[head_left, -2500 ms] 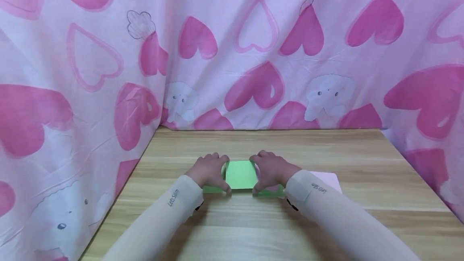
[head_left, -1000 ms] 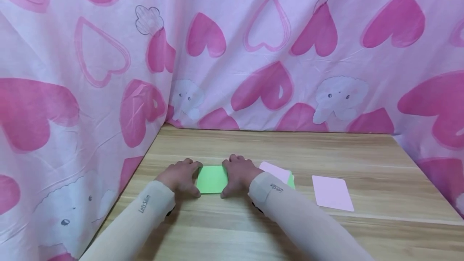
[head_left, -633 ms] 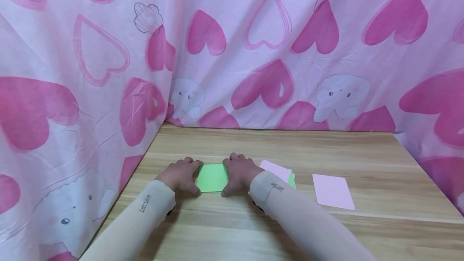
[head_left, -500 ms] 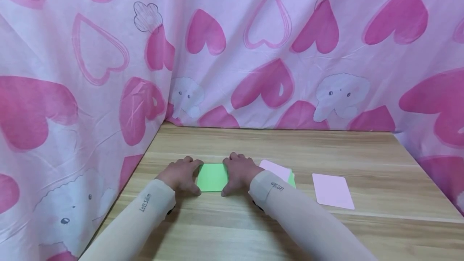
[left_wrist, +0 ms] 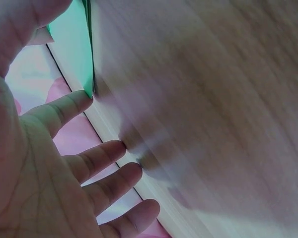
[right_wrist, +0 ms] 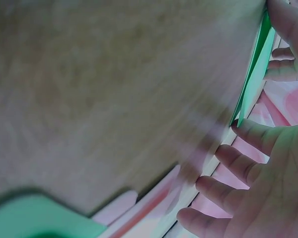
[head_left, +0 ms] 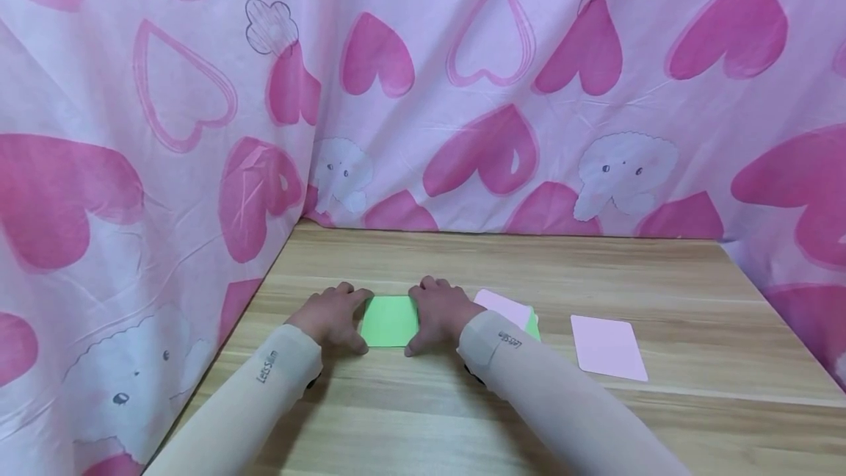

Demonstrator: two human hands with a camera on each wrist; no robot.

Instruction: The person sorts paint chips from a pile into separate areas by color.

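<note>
A square green card (head_left: 390,322) lies low over the wooden table between both hands. My left hand (head_left: 333,316) holds its left edge, thumb at the near corner and index finger at the far one. The right hand (head_left: 444,314) grips the right edge the same way. In the left wrist view the green card (left_wrist: 72,44) shows more than one layer; the index fingertip touches its corner while the other fingers point toward the tabletop. The right wrist view shows green layers (right_wrist: 256,69) slightly apart at the edge, between thumb and index finger.
Just right of the right hand sits a small pile, a pink card (head_left: 501,305) over a green one (head_left: 532,326), partly behind the sleeve. A single pink card (head_left: 609,347) lies farther right. Heart-patterned cloth (head_left: 469,160) hangs behind the table (head_left: 423,417) and along its sides.
Both hands have carried the green card leftward off the pile, uncovering the pink and green cards there and the lone pink card. Over the last second the hands have hardly moved.
</note>
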